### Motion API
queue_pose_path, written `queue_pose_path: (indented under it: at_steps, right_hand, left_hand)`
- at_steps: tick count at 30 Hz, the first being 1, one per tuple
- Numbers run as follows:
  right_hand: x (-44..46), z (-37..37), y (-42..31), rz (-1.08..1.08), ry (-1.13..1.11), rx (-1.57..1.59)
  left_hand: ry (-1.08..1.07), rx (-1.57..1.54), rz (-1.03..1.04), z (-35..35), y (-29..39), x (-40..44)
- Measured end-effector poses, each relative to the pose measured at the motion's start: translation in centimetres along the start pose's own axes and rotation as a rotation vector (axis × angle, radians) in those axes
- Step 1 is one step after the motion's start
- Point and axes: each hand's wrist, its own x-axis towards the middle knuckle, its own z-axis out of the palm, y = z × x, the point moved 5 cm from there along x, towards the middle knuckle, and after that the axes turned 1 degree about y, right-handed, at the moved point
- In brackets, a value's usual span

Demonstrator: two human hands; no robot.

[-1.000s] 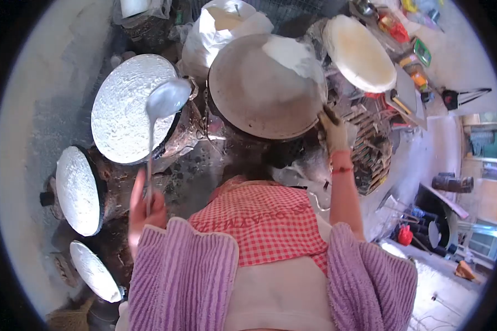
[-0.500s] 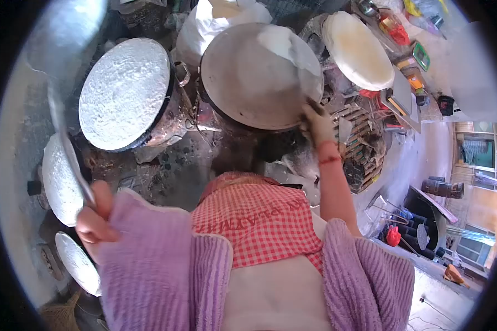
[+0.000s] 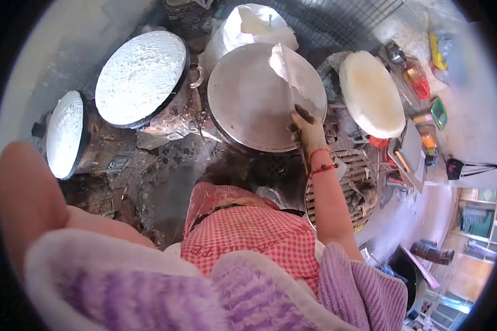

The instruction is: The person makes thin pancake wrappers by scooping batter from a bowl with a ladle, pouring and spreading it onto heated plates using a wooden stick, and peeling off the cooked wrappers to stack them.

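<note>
A round grey griddle [image 3: 248,99] lies in front of me. Its upper right part has a thin whitish layer of batter [image 3: 309,92]. My right hand [image 3: 309,129], in a pale glove with blackened fingers, is closed at the griddle's near right edge around a thin, straight scraper [image 3: 287,74]. That blade stands nearly edge-on across the griddle, along the whitish layer. My left hand [image 3: 30,204] is raised close to the camera at the left edge. Only part of it shows, so its grip and anything in it are hidden.
Two more round pans with white, bubbly surfaces, a large one [image 3: 141,80] and a narrower-looking one [image 3: 66,135], stand at left. Behind the griddle is a white sack [image 3: 254,25]. A pile of pale flatbreads [image 3: 373,94] lies right, above a slatted round rack [image 3: 342,190].
My left hand has come up close to the camera, and the long metal handle it held is out of view. The scraper now shows more clearly in my right hand. The view has shifted.
</note>
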Motion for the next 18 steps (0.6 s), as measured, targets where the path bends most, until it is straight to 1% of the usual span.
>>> queue_pose_path:
  at_steps: [2, 3, 4, 5, 6, 8, 9, 12, 13, 14, 16, 18]
  right_hand:
    - [0.5, -2.3, -0.2, -0.098, 0.022, -0.030]
    - [-0.3, -3.2, -1.1, -0.099, 0.097, -0.074]
    - [0.6, -4.3, -0.4, -0.159, 0.071, 0.001]
    - [-0.5, -3.9, -1.1, -0.056, 0.119, 0.079]
    - [0.9, -2.9, -2.0, -0.047, 0.090, 0.034]
    - [1.0, -2.4, -0.5, 0.042, 0.079, -0.062]
    - [1.5, -1.4, -0.1, -0.056, 0.051, 0.002]
    - [0.2, -0.2, -1.6, -0.020, 0.001, -0.128]
    - [0.6, -1.5, -2.1, -0.219, 0.035, -0.236]
    - [0.5, -2.9, -1.5, -0.172, 0.033, -0.086]
    - [1.3, -4.6, -1.6, -0.139, 0.188, -0.127]
    - [1.0, -3.5, -1.7, 0.051, 0.142, -0.142]
  left_hand:
    - [0.008, 0.008, -0.015, 0.5, 0.2, -0.4]
    - [0.014, 0.012, -0.014, 0.6, 0.5, -0.5]
    - [0.022, 0.014, -0.027, 0.9, 0.6, -0.4]
    - [0.026, 0.005, -0.022, 1.2, 1.3, 0.0]
    - [0.032, 0.023, -0.008, 1.3, 1.3, -0.2]
    - [0.054, 0.029, -0.002, 0.7, 1.5, -1.0]
    - [0.073, 0.031, 0.007, 0.5, 1.7, -1.4]
    - [0.100, 0.030, 0.018, 0.1, 2.3, -1.8]
    - [0.110, 0.029, 0.013, 0.0, 2.5, -1.9]
    - [0.114, 0.042, 0.004, -0.1, 2.8, -2.1]
    - [0.132, 0.050, -0.008, -0.3, 2.9, -2.2]
    - [0.141, 0.052, -0.045, -0.5, 2.7, -2.1]
